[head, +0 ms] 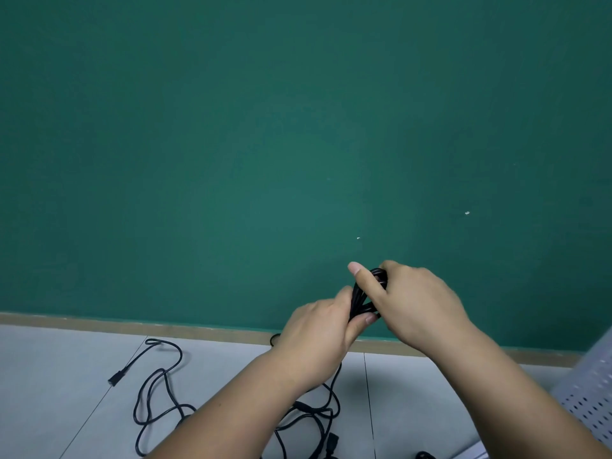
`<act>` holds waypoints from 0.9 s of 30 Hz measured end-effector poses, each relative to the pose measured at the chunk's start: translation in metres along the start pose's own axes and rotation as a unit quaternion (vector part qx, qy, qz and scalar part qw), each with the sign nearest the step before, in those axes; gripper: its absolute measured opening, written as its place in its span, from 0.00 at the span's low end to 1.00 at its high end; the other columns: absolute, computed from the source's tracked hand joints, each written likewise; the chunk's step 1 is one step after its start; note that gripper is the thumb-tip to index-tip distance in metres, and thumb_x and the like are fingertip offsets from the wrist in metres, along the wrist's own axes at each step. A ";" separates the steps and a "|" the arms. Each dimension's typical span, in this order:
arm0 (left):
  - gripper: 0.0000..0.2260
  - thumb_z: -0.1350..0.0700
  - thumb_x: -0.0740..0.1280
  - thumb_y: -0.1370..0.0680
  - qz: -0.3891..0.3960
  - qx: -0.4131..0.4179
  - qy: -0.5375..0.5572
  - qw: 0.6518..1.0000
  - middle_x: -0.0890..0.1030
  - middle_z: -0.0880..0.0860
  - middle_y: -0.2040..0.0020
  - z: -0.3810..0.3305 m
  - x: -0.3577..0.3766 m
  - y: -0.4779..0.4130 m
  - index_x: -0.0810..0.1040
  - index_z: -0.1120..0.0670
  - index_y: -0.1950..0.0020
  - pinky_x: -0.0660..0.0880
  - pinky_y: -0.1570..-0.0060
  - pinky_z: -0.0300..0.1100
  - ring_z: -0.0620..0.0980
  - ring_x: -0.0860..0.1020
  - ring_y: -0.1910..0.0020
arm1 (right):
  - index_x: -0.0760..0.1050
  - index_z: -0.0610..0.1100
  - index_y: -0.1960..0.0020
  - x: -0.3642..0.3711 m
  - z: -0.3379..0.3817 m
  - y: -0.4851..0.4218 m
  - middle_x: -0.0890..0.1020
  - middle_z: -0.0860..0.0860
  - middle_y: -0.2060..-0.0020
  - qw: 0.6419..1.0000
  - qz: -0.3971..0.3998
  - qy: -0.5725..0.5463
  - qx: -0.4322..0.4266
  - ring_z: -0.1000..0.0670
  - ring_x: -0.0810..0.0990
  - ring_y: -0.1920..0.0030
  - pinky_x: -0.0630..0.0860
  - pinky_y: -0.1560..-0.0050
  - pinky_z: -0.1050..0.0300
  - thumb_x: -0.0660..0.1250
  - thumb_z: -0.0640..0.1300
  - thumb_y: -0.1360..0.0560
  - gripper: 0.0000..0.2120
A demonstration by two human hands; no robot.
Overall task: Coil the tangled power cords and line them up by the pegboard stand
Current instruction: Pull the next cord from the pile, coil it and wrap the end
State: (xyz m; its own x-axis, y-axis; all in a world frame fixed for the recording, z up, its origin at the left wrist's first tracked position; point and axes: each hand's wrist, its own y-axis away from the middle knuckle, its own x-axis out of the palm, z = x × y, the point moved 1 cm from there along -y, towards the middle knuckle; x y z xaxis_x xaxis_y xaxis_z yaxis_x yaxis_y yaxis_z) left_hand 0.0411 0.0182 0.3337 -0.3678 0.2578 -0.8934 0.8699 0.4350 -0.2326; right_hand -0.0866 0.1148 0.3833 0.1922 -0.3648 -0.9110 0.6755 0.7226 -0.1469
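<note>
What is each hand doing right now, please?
The left hand grips the lower end of the coiled black power cord.
The right hand grips the upper end of the same cord.

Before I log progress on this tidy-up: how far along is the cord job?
Done: no finished coil is clearly visible by the pegboard stand. In hand: the left hand and right hand grip one looped black power cord. Left: tangled cords sprawl loose on the grey surface, uncoiled and unplaced.
</note>
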 end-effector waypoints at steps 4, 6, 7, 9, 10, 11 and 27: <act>0.16 0.37 0.55 0.14 0.026 -0.013 0.016 0.999 0.80 0.51 0.56 0.004 0.007 0.000 0.68 0.49 0.38 0.77 0.54 0.56 0.57 0.78 0.57 | 0.74 0.53 0.52 0.006 -0.008 -0.006 0.83 0.54 0.61 0.990 0.062 -0.129 -0.010 0.50 0.81 0.57 0.76 0.55 0.50 0.58 0.70 0.19 0.21; 0.15 0.37 0.56 0.15 0.041 -0.024 0.068 0.997 0.79 0.50 0.57 0.007 0.010 0.000 0.68 0.48 0.41 0.77 0.54 0.57 0.56 0.77 0.57 | 0.73 0.53 0.52 0.012 -0.009 -0.008 0.83 0.54 0.60 0.982 0.054 -0.178 -0.020 0.50 0.81 0.57 0.78 0.52 0.49 0.61 0.66 0.19 0.17; 0.14 0.37 0.57 0.15 0.043 -0.027 0.096 0.994 0.79 0.50 0.57 0.009 0.011 -0.001 0.68 0.47 0.43 0.77 0.53 0.57 0.56 0.77 0.58 | 0.73 0.53 0.52 0.014 -0.008 -0.008 0.83 0.54 0.60 0.980 0.044 -0.195 -0.026 0.49 0.81 0.57 0.78 0.52 0.48 0.62 0.65 0.18 0.16; 0.12 0.37 0.58 0.16 0.045 -0.028 0.152 0.987 0.79 0.50 0.58 0.009 0.010 0.000 0.68 0.45 0.46 0.78 0.53 0.57 0.53 0.78 0.59 | 0.72 0.52 0.53 0.017 -0.005 -0.008 0.82 0.53 0.62 0.977 0.022 -0.210 -0.038 0.49 0.79 0.59 0.75 0.57 0.50 0.63 0.61 0.17 0.14; 0.11 0.39 0.59 0.16 0.050 -0.031 0.188 0.980 0.80 0.49 0.59 0.007 0.010 0.000 0.69 0.45 0.47 0.79 0.53 0.57 0.52 0.80 0.60 | 0.71 0.52 0.53 0.018 -0.003 -0.008 0.81 0.52 0.63 0.977 0.009 -0.209 -0.044 0.50 0.78 0.61 0.73 0.60 0.51 0.64 0.60 0.17 0.13; 0.08 0.42 0.60 0.15 0.056 -0.034 0.230 0.971 0.80 0.49 0.60 0.005 0.010 0.001 0.69 0.45 0.48 0.79 0.52 0.56 0.51 0.81 0.61 | 0.71 0.51 0.53 0.018 -0.002 -0.009 0.80 0.52 0.63 0.977 -0.002 -0.206 -0.050 0.50 0.77 0.61 0.71 0.61 0.52 0.64 0.59 0.17 0.13; 0.10 0.51 0.60 0.12 0.101 -0.041 0.488 0.866 0.70 0.50 0.66 -0.001 0.004 0.002 0.74 0.57 0.44 0.80 0.58 0.49 0.47 0.69 0.69 | 0.70 0.54 0.56 0.010 -0.001 -0.014 0.80 0.53 0.74 0.987 -0.063 -0.085 -0.120 0.50 0.80 0.66 0.79 0.60 0.48 0.53 0.70 0.18 0.21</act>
State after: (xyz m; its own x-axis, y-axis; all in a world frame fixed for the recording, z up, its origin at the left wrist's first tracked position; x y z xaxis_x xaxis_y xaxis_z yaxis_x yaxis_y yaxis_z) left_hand 0.0413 0.0207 0.3299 -0.3481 0.9249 -0.1530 0.9374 0.3452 -0.0460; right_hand -0.0954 0.1017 0.3761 0.2491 -0.5392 -0.8045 0.5168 0.7766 -0.3605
